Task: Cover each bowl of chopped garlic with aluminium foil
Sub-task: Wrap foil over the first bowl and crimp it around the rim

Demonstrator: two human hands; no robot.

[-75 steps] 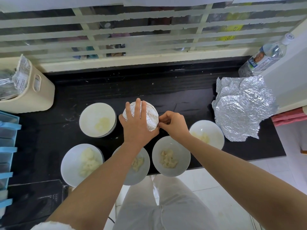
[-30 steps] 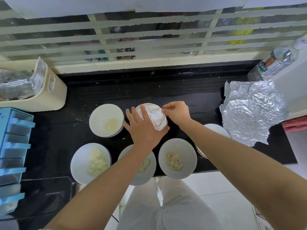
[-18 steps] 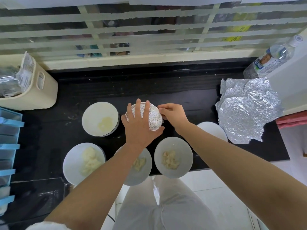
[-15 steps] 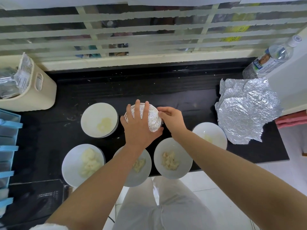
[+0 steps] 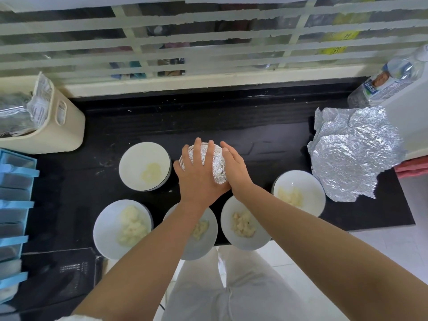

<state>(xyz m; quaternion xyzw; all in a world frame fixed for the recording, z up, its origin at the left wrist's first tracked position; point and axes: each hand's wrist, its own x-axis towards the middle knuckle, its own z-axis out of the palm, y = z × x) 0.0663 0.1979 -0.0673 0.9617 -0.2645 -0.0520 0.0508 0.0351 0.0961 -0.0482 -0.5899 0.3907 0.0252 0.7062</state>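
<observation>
A foil-covered bowl (image 5: 218, 169) stands in the middle of the black counter (image 5: 231, 126). My left hand (image 5: 199, 172) lies flat over its top with the fingers spread. My right hand (image 5: 234, 165) presses against its right side, fingers along the foil. Around it stand several white bowls of chopped garlic without covers: one at the back left (image 5: 144, 166), one at the front left (image 5: 122, 228), one under my left forearm (image 5: 201, 230), one at the front middle (image 5: 243, 224) and one at the right (image 5: 298, 193). Loose crumpled foil sheets (image 5: 354, 154) lie at the right.
A cream basket (image 5: 51, 126) with packets stands at the back left, and blue plastic trays (image 5: 14, 205) line the left edge. A water bottle (image 5: 389, 77) leans at the back right by a white ledge. A slatted window runs behind the counter.
My right hand has moved from pinching the foil at the bowl's back right rim to pressing flat along its right side. My left hand stays on top.
</observation>
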